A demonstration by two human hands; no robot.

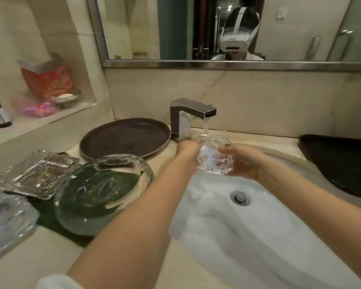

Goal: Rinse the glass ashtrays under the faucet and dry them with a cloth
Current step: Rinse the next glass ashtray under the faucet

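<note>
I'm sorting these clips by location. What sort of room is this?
Most likely a bathroom, perhaps a hotel's. A white oval sink basin is set in a beige stone counter, a square metal faucet runs water, and a wide metal-framed wall mirror hangs above.

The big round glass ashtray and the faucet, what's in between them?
In the head view, a dark round tray lies on the counter between the round glass ashtray and the faucet.

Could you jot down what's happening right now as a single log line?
step: rinsing | both hands, left and right, hold glass ashtray | under running faucet | over sink | drying not started
</note>
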